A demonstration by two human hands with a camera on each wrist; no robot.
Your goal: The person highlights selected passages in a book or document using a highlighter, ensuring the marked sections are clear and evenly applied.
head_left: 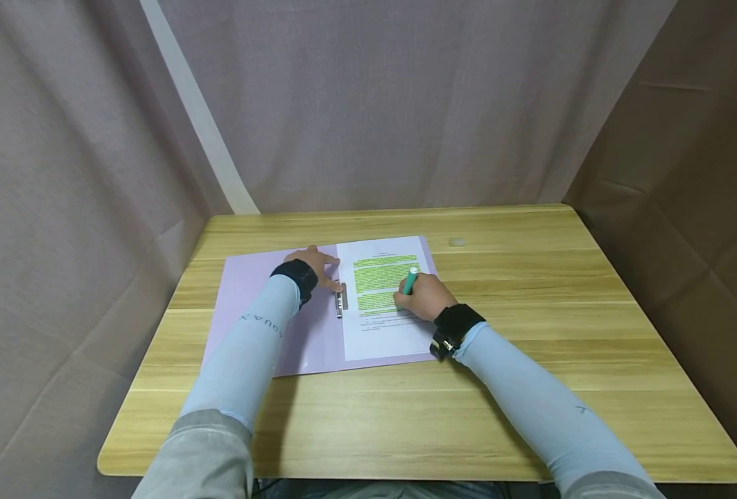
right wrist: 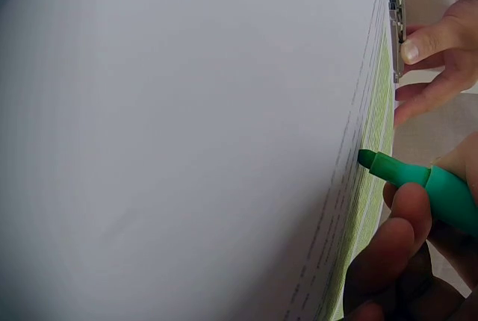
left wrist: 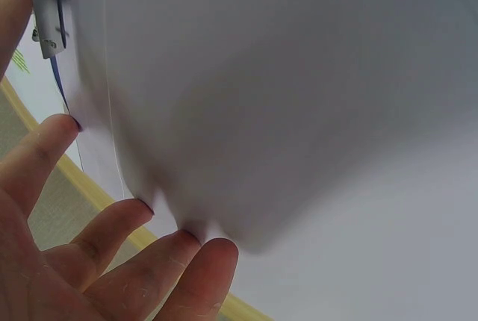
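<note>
An open lilac folder [head_left: 252, 315] lies on the wooden table [head_left: 530, 388]. A white printed sheet [head_left: 388, 326] sits on its right half, with several lines marked green. My right hand [head_left: 423, 296] grips a green highlighter [head_left: 409, 281], its tip [right wrist: 367, 160] on the sheet [right wrist: 187, 142]. My left hand [head_left: 318, 267] lies flat on the folder beside the metal clip [head_left: 341, 299], fingers straight. In the left wrist view the fingertips [left wrist: 131, 213] press on the folder [left wrist: 299, 112] near the clip [left wrist: 46, 15].
A small pale object [head_left: 457, 242] lies on the table behind the folder, at the right. Curtains [head_left: 374, 104] hang close behind and on both sides. Bare tabletop stretches to the right and in front of the folder.
</note>
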